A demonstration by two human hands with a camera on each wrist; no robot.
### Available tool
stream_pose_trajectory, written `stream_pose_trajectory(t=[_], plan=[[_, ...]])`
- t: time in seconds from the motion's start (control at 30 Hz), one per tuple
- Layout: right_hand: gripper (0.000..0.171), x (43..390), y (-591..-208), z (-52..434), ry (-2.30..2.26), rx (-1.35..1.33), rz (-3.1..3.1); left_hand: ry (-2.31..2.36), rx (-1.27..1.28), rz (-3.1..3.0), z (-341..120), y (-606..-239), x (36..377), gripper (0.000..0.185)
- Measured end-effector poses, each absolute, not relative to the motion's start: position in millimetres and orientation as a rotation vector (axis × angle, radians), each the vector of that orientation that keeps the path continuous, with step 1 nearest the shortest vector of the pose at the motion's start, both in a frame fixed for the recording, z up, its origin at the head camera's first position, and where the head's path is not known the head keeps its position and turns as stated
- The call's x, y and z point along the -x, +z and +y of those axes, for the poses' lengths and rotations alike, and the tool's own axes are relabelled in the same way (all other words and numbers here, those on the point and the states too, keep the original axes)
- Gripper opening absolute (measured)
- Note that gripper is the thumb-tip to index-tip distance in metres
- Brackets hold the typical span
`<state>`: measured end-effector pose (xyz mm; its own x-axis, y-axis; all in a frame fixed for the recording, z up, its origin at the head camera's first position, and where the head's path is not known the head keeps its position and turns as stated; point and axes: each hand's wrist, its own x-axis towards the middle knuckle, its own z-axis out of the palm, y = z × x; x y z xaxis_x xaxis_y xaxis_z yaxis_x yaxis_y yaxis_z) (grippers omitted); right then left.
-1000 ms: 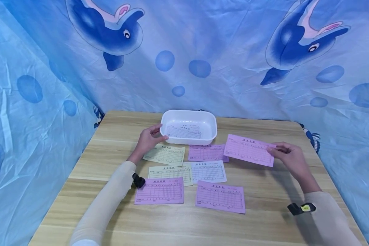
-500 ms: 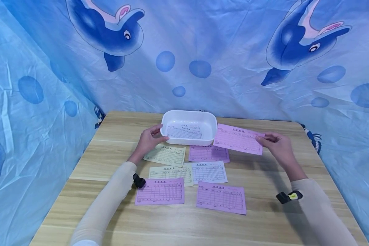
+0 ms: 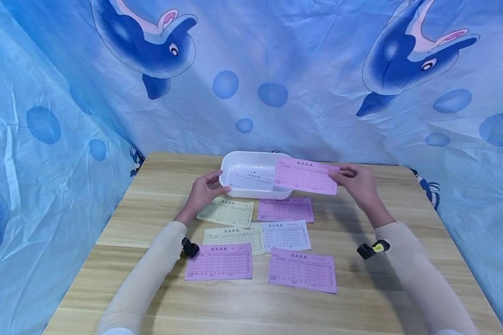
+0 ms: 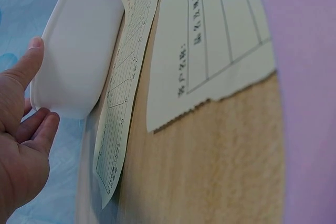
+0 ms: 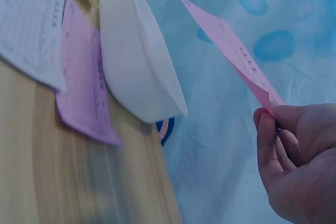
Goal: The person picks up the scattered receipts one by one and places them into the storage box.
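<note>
My right hand (image 3: 354, 182) pinches a pink receipt slip (image 3: 305, 176) by its right edge between thumb and fingers. The slip is raised and overlaps the right part of a white plastic basin (image 3: 257, 192) in the head view. From the right wrist, this pink slip (image 5: 231, 45) appears in the air beside the basin (image 5: 134, 56), its held corner bent. My left hand (image 3: 205, 190) grips the basin's left end, thumb at the rim (image 4: 42, 51) and fingers curled below. White printed slips (image 3: 247, 180) lie inside the basin.
On the wooden table (image 3: 234, 307), in front of the basin, lie two pale yellow slips (image 3: 226, 211), a white slip (image 3: 286, 235) and pink slips (image 3: 302, 270), some overlapping. A blue dolphin-print cloth (image 3: 272, 56) hangs behind and along both sides.
My right hand has carried the pink slip left and away from me, from right of the basin to overlapping its right side. The left hand stays at the basin.
</note>
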<state>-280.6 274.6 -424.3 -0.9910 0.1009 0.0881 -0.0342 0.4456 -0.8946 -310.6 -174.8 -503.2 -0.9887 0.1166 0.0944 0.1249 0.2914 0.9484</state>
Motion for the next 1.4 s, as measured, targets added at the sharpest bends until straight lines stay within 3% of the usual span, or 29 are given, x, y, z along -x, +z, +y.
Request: stream_pose_trajectory(t=[0.67,1.4], plan=[[0.036,328,-424,202,1.898,-0.105,-2.43,-1.851,0.256,-2.509,-175,-504,311,0.074],[0.028,366,-446,147,1.608,-0.146,-2.669,-1.848,0.243,-2.522,-175,-502,312,0.077]])
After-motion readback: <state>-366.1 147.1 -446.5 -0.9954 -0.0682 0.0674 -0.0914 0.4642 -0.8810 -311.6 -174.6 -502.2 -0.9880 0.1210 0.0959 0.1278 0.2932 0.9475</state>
